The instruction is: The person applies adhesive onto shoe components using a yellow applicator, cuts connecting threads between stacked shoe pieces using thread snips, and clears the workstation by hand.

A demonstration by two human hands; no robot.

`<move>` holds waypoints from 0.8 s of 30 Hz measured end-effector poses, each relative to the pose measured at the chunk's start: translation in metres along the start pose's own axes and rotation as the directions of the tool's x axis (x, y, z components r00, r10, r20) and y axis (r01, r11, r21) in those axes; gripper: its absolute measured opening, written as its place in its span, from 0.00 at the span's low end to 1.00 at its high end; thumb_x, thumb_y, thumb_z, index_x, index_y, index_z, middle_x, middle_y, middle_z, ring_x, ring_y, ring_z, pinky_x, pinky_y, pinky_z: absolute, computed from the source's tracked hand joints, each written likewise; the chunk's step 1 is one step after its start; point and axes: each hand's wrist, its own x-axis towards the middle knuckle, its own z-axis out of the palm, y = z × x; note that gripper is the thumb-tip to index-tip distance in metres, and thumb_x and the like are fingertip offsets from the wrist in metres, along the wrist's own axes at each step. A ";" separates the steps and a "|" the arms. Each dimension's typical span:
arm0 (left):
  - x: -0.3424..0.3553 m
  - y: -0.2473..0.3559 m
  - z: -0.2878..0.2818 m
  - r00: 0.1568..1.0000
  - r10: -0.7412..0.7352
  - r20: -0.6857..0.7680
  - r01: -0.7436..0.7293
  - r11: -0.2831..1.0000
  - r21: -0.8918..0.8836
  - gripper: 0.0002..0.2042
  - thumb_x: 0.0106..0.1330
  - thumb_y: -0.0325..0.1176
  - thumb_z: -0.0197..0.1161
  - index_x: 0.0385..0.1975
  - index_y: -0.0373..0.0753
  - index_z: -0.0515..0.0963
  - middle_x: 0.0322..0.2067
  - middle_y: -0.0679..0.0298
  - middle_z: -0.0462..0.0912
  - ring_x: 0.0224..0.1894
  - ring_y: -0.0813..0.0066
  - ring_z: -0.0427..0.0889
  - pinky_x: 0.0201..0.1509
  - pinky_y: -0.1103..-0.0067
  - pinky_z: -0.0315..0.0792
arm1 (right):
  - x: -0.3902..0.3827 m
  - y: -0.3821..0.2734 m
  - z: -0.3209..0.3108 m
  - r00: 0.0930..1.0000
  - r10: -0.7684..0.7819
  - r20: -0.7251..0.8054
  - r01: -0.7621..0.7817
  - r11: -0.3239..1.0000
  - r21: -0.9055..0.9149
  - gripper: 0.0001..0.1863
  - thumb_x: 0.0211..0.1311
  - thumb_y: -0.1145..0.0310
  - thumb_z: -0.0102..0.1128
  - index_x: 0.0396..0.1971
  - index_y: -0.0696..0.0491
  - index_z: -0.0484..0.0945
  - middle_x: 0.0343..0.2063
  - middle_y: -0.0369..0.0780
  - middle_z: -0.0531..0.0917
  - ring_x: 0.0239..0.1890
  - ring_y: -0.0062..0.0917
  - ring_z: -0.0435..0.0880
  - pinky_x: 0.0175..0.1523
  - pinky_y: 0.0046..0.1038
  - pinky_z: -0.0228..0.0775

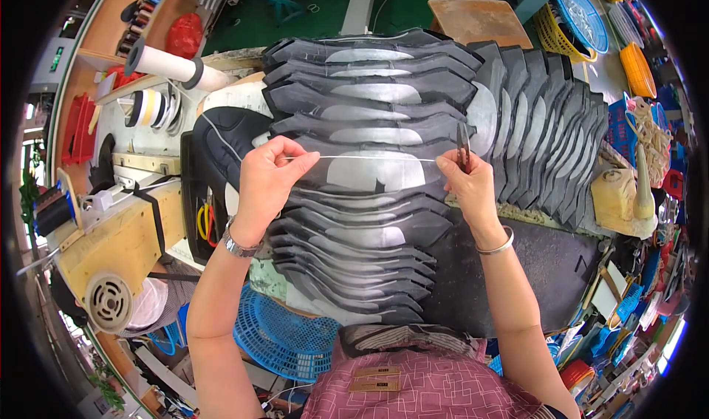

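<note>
Head camera: left hand (267, 182) and right hand (471, 186) pinch a white cord (377, 157) taut, right also holding snips (463, 147).

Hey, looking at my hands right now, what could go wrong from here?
The white cord is stretched straight between your left hand and right hand, so it might slip from a pinch or, if pulled harder, snap. Your right hand also holds dark snips close to that pinch, so the blades could nick a finger or the cord. If dropped, they might mark or disturb the overlapping dark pieces below.
</note>
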 end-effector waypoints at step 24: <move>0.043 -0.043 0.023 0.852 0.524 0.015 -0.331 0.516 0.790 0.14 0.49 0.38 0.69 0.17 0.40 0.69 0.18 0.66 0.76 0.18 0.64 0.75 0.22 0.72 0.68 | 0.020 -0.016 0.032 0.855 -0.464 0.232 0.495 0.598 -0.630 0.21 0.48 0.58 0.67 0.37 0.53 0.72 0.28 0.39 0.77 0.23 0.30 0.79 0.28 0.27 0.71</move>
